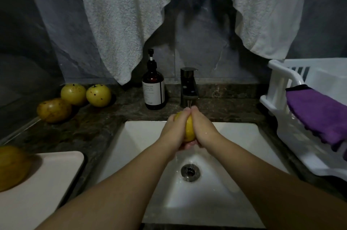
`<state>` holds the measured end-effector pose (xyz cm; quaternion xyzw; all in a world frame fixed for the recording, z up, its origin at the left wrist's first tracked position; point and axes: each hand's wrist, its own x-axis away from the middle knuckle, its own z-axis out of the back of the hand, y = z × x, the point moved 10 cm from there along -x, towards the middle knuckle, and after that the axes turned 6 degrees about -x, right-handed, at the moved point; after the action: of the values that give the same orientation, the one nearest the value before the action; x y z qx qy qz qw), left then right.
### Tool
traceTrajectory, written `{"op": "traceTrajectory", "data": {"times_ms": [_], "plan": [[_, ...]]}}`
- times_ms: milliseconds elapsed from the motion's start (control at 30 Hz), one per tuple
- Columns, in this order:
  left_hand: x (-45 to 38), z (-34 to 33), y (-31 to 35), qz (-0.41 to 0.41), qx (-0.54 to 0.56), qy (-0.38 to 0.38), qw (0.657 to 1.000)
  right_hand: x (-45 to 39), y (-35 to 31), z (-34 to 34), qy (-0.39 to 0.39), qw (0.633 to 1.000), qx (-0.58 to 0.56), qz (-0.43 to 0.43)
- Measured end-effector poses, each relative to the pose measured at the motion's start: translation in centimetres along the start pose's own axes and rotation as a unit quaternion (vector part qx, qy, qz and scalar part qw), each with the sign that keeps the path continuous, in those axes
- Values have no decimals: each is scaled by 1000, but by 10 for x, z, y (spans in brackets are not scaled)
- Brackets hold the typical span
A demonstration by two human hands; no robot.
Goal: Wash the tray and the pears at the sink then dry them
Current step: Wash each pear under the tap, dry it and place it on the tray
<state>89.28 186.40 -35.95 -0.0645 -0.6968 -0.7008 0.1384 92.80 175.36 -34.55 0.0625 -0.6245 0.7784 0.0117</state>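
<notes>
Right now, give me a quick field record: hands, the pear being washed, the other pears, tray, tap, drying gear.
left hand: cupped round the held pear
right hand: cupped round it from the other side
held pear: over the sink, under the tap
water: running
counter pears: three, left of the soap bottle
tray: on the counter left of the sink, one pear on it
drying gear: purple cloth draped over the white rack, right

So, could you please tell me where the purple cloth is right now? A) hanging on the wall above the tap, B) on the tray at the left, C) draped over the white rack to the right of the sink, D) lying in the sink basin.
C: the purple cloth lies draped over the rim of the white rack, right of the sink.
</notes>
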Motion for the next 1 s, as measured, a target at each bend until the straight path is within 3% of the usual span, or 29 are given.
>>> {"op": "traceTrajectory", "data": {"times_ms": [100, 167, 267, 300, 433, 567, 600, 700, 733, 867, 1000], "plan": [[9, -8, -13, 89, 7, -92, 992, 1, -19, 7, 19, 987, 98, 123], [12, -9, -21, 120, -26, -124, 985, 2, -16, 6, -7, 985, 108, 132], [4, -2, -9, 43, -43, -40, 997, -2, 6, -2, -15, 999, -21, -26], [3, -2, -5, 21, -35, -26, 999, -2, 7, -2, -5, 999, -34, -36], [9, -6, -10, 71, 29, -79, 994, 2, -22, 8, 23, 987, 66, 141], [4, -2, 5, -19, 37, -3, 999, 0, -1, 1, 4, 999, -36, -16], [5, -3, 5, -15, 36, 0, 999, 0, -6, 3, 12, 1000, -11, 6], [12, -7, 1, 32, 87, -48, 995, 6, -28, 3, 12, 978, 100, 182], [12, -5, 1, 30, 104, -42, 993, 7, -27, 1, -5, 979, 91, 183], [9, 7, 14, -51, 97, 50, 993, 0, -5, -8, -9, 999, -35, -15], [8, 1, 4, 9, 60, 12, 998, 6, -25, 3, 9, 985, 110, 134]]}}
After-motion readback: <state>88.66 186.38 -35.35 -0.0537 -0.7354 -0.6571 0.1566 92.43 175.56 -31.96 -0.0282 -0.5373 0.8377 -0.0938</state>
